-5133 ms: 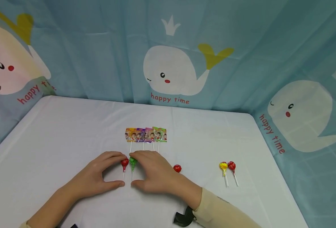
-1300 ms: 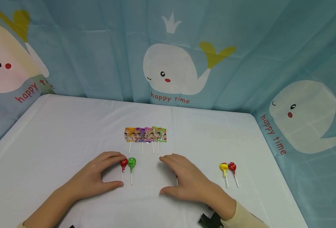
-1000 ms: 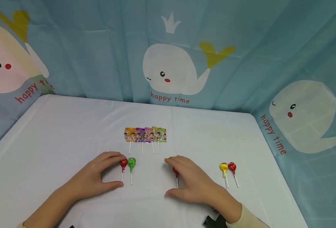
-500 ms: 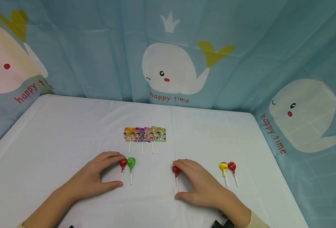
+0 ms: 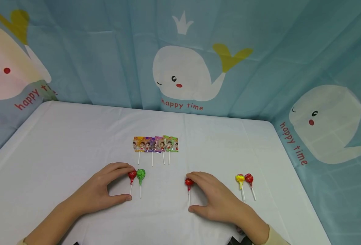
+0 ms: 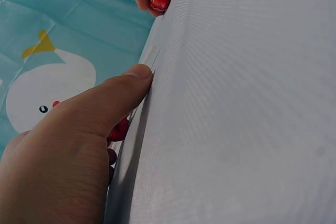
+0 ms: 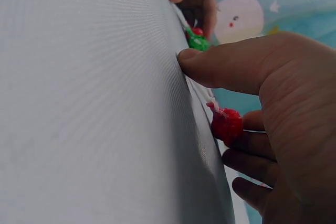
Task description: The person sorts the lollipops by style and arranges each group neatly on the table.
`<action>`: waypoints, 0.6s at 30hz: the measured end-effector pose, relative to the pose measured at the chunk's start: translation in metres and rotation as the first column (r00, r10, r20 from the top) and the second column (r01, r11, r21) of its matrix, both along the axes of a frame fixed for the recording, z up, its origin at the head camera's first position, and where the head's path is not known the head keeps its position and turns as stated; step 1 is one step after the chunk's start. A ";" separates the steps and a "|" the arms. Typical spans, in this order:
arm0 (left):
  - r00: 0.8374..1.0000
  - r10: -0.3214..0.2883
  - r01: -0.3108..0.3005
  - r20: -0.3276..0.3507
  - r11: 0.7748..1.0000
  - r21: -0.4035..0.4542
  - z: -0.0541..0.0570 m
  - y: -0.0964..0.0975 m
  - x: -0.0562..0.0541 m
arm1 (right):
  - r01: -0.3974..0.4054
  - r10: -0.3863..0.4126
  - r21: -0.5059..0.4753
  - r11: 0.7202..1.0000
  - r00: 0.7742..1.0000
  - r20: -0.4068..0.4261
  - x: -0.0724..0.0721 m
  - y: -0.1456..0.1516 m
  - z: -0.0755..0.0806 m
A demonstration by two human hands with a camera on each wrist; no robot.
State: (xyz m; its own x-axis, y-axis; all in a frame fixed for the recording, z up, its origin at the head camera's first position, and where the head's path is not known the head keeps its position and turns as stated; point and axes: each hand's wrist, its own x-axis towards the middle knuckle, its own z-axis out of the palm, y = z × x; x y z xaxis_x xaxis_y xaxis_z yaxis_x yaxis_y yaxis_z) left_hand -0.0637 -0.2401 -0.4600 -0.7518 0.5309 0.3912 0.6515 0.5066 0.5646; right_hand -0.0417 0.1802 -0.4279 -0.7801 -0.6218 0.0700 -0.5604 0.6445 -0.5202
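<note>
In the head view my left hand [image 5: 108,185] spans a red lollipop [image 5: 132,175] lengthwise, fingertips at its wrapped head and thumb at the stick's end. Close to its right lies a green lollipop [image 5: 141,175], untouched. My right hand [image 5: 217,195] holds another red lollipop [image 5: 189,183] the same way, forefinger on the head and thumb by the lower end of the stick. The right wrist view shows that red head [image 7: 227,125] against the fingers. From the left wrist, the thumb hides most of the left red lollipop [image 6: 119,129].
Further back lies a row of several flat-wrapped lollipops [image 5: 155,144], sticks toward me. A yellow lollipop [image 5: 240,180] and a red lollipop [image 5: 249,178] lie to the right, beyond my right hand. A white cloth [image 5: 85,136] covers the table, and a whale-print curtain [image 5: 122,61] surrounds it.
My right hand has left the green lollipop, moved right and closed its fingers and thumb on the ends of the middle red lollipop. My left hand has stayed at its red lollipop.
</note>
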 end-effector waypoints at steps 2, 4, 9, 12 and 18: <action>1.000 0.001 -0.001 -0.007 1.000 -0.003 0.000 0.000 0.000 | 0.000 0.000 0.006 1.000 1.000 -0.004 0.000 0.000 0.001; 1.000 0.004 -0.004 -0.016 1.000 -0.009 0.000 0.000 0.000 | 0.000 0.000 0.009 1.000 1.000 -0.003 0.000 0.000 0.001; 1.000 0.001 -0.001 -0.013 1.000 -0.007 0.000 0.000 -0.001 | -0.005 0.005 0.016 1.000 1.000 -0.007 -0.001 -0.001 0.002; 1.000 0.000 0.000 -0.013 1.000 -0.006 0.000 0.000 0.000 | -0.016 0.016 0.019 1.000 0.999 -0.028 -0.001 -0.001 0.001; 1.000 -0.004 0.004 -0.002 1.000 -0.001 -0.001 -0.001 -0.001 | -0.037 0.039 0.024 0.999 0.996 -0.077 -0.001 -0.001 -0.001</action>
